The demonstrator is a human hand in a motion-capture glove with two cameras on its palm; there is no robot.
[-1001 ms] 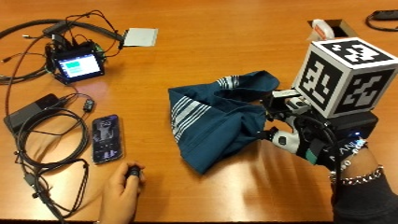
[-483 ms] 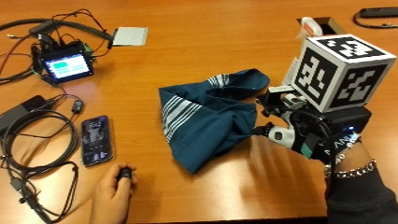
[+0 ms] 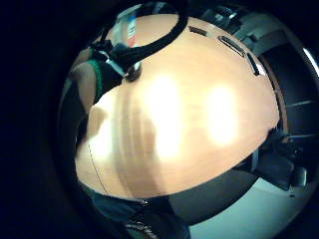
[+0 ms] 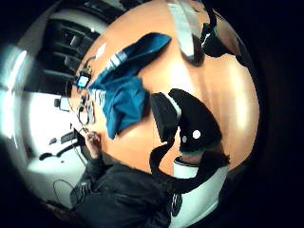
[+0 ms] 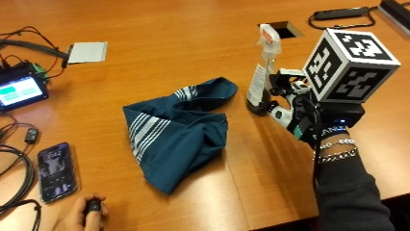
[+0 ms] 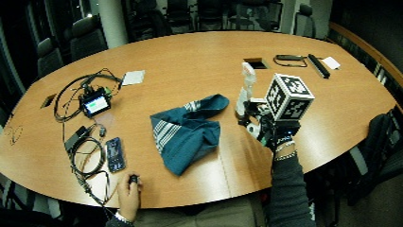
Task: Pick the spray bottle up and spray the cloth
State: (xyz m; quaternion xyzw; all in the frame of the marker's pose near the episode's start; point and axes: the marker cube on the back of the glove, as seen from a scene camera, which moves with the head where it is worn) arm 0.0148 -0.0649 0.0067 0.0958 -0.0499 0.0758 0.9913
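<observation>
Your right hand [image 5: 301,113] has moved off the cloth [image 5: 179,137] to beside the spray bottle [image 5: 262,82] (standing upright); finger state cannot be told. Grasp pending.

On your wooden worktop [image 5: 160,29], a dark phone [image 5: 56,171] lies face up near the front edge, with looped black cables [image 5: 16,163] just beside it. Farther back you have a small lit screen device [image 5: 20,89] tangled in wires, and a grey square pad [image 5: 87,51] near it. A rectangular cutout [image 5: 280,29] sits in the worktop's far side, with a black cord [image 5: 339,14] beyond it.
</observation>
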